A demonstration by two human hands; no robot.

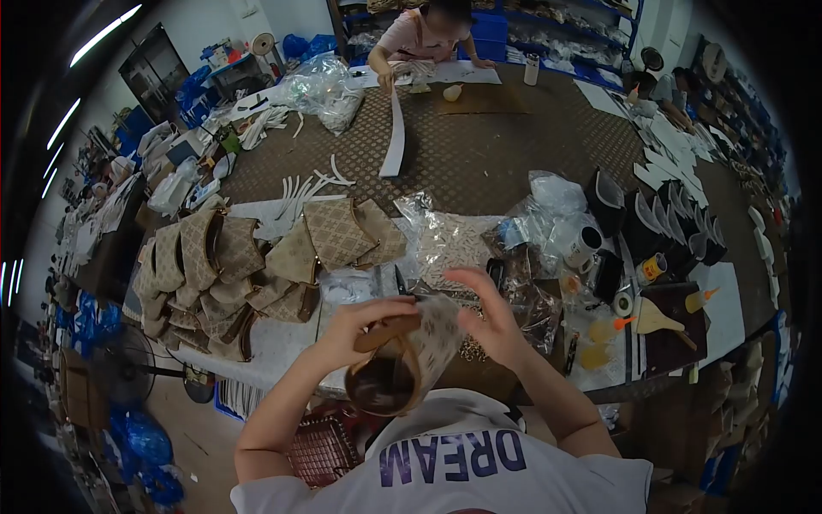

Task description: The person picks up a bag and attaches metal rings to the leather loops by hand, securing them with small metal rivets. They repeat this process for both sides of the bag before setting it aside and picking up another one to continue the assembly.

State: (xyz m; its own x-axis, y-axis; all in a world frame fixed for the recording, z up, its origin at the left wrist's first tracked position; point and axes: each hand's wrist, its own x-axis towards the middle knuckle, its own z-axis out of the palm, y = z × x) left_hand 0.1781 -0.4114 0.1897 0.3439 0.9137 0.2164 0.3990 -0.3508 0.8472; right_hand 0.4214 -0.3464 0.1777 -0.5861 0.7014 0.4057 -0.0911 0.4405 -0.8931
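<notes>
Close to my chest, my left hand (364,330) grips a patterned beige bag piece (439,330) with brown trim; its dark brown opening faces me. My right hand (488,317) is beside the bag's far side, thumb near its surface and fingers spread apart. Beyond the hands lies a clear plastic bag of small pale pieces (449,240). To the left is a large pile of similar patterned pieces (214,265). Small metal-looking bits (473,348) lie just below my right hand.
Across the table a person (424,38) holds a long white strip (394,141). On the right are glue bottles (599,330), a yellow-labelled can (652,268), a pale scraper (655,317) and black curved pieces (668,214). Clear plastic bags (321,90) lie at the back left.
</notes>
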